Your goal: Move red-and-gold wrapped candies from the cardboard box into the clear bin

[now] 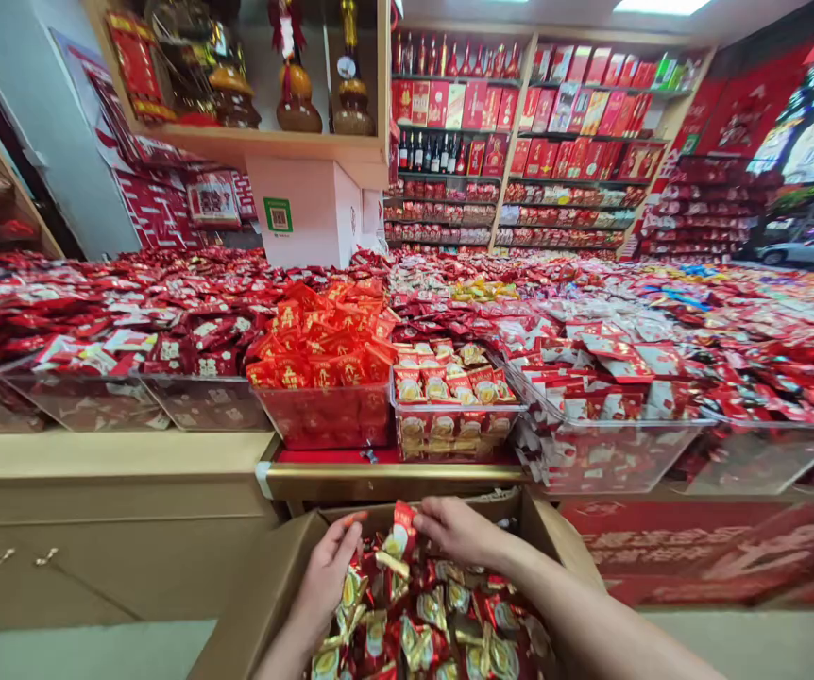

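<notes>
My right hand [460, 531] is closed in a pinch on the edge of a red, white and gold snack packet [401, 531], held upright above the open cardboard box [255, 604]. Just to its left, my left hand [328, 559] has its thumb and fingers drawn together. A thin orange-red sliver [355, 518] shows at those fingertips; what it belongs to is hidden. Under both hands the box is filled with loose red and gold packets [432, 606], lying at all angles.
Behind the box, a clear bin of similar packets [456, 430] stands beside a bin heaped with bright red packets [326, 416]. More clear bins [619, 453] line the counter. Drawers [110, 567] are at the left; a display cabinet [251, 142] and bottle shelves [456, 127] rise behind.
</notes>
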`<control>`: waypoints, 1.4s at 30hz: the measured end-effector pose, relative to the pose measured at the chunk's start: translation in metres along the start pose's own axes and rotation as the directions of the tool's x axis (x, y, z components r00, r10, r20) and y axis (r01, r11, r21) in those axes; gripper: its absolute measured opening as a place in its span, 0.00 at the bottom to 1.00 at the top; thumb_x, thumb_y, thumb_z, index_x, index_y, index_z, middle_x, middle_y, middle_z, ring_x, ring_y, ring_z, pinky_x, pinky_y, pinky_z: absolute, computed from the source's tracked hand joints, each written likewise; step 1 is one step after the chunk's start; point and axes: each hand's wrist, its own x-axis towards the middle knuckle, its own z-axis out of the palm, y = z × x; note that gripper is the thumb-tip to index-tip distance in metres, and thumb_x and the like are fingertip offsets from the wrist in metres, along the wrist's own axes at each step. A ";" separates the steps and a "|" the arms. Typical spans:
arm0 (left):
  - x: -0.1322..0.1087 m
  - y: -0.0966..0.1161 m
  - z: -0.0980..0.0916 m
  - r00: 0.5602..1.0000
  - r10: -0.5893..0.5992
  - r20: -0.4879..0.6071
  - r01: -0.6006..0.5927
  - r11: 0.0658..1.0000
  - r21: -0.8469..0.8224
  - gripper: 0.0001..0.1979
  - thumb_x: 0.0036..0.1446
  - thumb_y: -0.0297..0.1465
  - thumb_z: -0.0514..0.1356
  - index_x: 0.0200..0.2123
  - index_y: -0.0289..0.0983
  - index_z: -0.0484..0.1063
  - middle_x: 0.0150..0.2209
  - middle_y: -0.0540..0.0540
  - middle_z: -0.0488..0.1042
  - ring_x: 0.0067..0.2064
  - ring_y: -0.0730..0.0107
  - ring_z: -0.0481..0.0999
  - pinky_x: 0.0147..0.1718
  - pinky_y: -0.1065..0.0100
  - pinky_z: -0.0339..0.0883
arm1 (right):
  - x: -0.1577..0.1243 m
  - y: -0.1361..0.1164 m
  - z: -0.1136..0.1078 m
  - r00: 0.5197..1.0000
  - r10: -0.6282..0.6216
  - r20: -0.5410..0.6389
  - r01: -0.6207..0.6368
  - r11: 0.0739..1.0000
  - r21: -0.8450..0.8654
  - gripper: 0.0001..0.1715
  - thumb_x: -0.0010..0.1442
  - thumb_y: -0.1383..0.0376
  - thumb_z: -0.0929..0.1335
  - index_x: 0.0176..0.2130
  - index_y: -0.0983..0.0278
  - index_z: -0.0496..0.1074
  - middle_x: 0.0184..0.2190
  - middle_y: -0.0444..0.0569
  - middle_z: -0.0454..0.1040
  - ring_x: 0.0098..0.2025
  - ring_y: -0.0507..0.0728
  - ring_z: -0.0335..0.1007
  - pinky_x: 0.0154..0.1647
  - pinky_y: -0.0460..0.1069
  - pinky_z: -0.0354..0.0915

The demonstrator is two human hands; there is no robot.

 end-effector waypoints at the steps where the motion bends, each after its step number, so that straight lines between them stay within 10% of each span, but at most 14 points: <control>1: -0.004 0.001 0.004 0.996 -0.020 0.090 0.021 1.000 -0.013 0.18 0.45 0.42 0.58 0.37 0.37 0.70 0.27 0.48 0.75 0.31 0.64 0.72 0.34 0.65 0.65 | 0.001 0.001 -0.001 1.000 0.000 -0.016 0.001 0.999 0.046 0.17 0.57 0.59 0.57 0.26 0.67 0.65 0.18 0.41 0.60 0.21 0.47 0.50 0.20 0.43 0.48; 6: -0.023 0.005 0.022 0.949 -0.040 0.311 0.044 0.999 -0.005 0.17 0.48 0.42 0.55 0.36 0.37 0.73 0.22 0.51 0.75 0.28 0.67 0.71 0.30 0.68 0.64 | 0.001 0.001 0.004 0.999 -0.027 0.020 0.022 0.979 0.203 0.21 0.57 0.55 0.56 0.25 0.67 0.63 0.18 0.40 0.56 0.21 0.47 0.49 0.20 0.42 0.49; 16: -0.026 0.010 0.023 0.963 0.059 0.264 -0.083 0.993 0.083 0.15 0.51 0.39 0.53 0.37 0.38 0.71 0.30 0.50 0.75 0.36 0.64 0.69 0.35 0.70 0.60 | 0.006 -0.007 0.012 0.995 0.028 -0.093 0.044 0.718 0.694 0.19 0.49 0.54 0.65 0.28 0.69 0.69 0.22 0.43 0.64 0.24 0.48 0.56 0.27 0.44 0.57; 23: -0.031 0.020 0.025 0.957 0.154 0.245 -0.213 0.948 0.236 0.13 0.50 0.41 0.53 0.30 0.39 0.72 0.24 0.51 0.69 0.31 0.66 0.66 0.33 0.70 0.59 | 0.002 -0.017 0.006 0.985 -0.045 -0.164 0.152 0.673 0.724 0.16 0.48 0.56 0.67 0.32 0.66 0.68 0.26 0.43 0.67 0.28 0.49 0.60 0.31 0.45 0.59; 27: -0.035 0.019 0.024 0.953 -0.051 0.299 0.068 0.997 -0.047 0.21 0.45 0.50 0.52 0.27 0.39 0.71 0.18 0.54 0.63 0.22 0.73 0.61 0.23 0.71 0.56 | 0.000 -0.020 -0.002 0.989 -0.079 -0.121 0.143 0.669 0.730 0.17 0.48 0.55 0.66 0.30 0.67 0.70 0.26 0.45 0.68 0.28 0.50 0.62 0.32 0.46 0.60; 31: -0.037 0.013 0.021 0.706 -0.307 0.638 0.588 0.757 -0.286 0.27 0.46 0.54 0.45 0.19 0.37 0.68 0.11 0.58 0.54 0.12 0.83 0.45 0.13 0.75 0.42 | -0.002 -0.020 -0.007 0.972 -0.203 -0.120 0.231 0.715 0.660 0.15 0.50 0.57 0.66 0.32 0.65 0.73 0.32 0.47 0.70 0.35 0.51 0.64 0.38 0.47 0.61; 35: -0.028 -0.004 0.019 0.543 -0.251 0.802 0.737 0.600 -0.311 0.19 0.44 0.48 0.56 0.21 0.36 0.69 0.09 0.59 0.56 0.09 0.86 0.46 0.10 0.77 0.40 | -0.004 -0.021 -0.006 0.963 -0.248 -0.107 0.256 0.712 0.654 0.12 0.49 0.60 0.67 0.32 0.64 0.74 0.35 0.48 0.70 0.38 0.53 0.65 0.39 0.48 0.61; 37: -0.022 -0.009 0.020 0.586 -0.240 0.774 0.714 0.605 -0.353 0.15 0.40 0.44 0.62 0.20 0.37 0.69 0.08 0.59 0.57 0.07 0.87 0.48 0.08 0.78 0.38 | -0.004 -0.021 -0.002 0.969 -0.217 -0.116 0.236 0.693 0.681 0.12 0.48 0.60 0.68 0.33 0.63 0.74 0.38 0.49 0.70 0.41 0.54 0.64 0.42 0.49 0.60; 42: -0.025 0.003 0.029 0.890 -0.273 0.366 0.444 0.700 -0.559 0.09 0.40 0.36 0.64 0.25 0.39 0.69 0.10 0.59 0.67 0.09 0.82 0.61 0.09 0.79 0.52 | 0.001 -0.020 0.008 0.997 0.050 -0.051 0.025 0.423 0.906 0.26 0.48 0.56 0.67 0.47 0.60 0.64 0.42 0.50 0.67 0.37 0.54 0.67 0.33 0.50 0.65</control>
